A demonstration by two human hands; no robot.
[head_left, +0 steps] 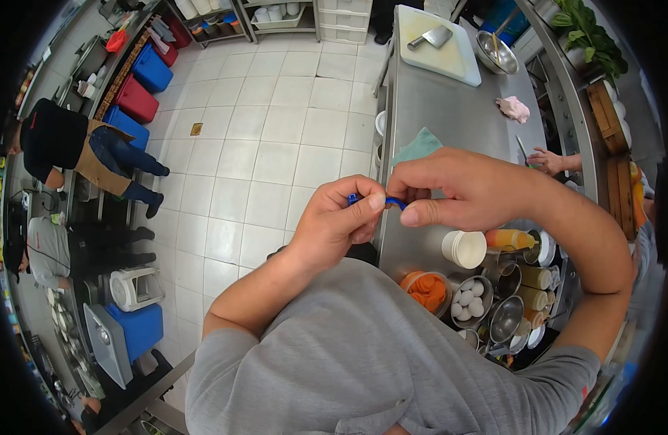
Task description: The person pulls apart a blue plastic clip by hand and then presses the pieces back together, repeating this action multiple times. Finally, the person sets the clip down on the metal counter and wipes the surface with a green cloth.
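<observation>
My left hand (339, 217) and my right hand (450, 190) meet in front of my chest, at the near edge of the steel counter (435, 109). Both are closed in a pinch on a small blue strip (397, 203). One end of it shows at the left fingers, and a curved length spans to the right thumb and fingertips. Its exact kind is too small to make out. Behind the right hand, a green cloth (418, 145) lies on the counter, partly covered by the hand.
A cleaver (432, 37) rests on a white cutting board (450, 61). Raw meat (514, 109) lies near another person's hand (547, 160) at a knife. Eggs (467, 300), orange slices (426, 290) and bottles stand right of me. Two people (55, 138) work at the left shelves.
</observation>
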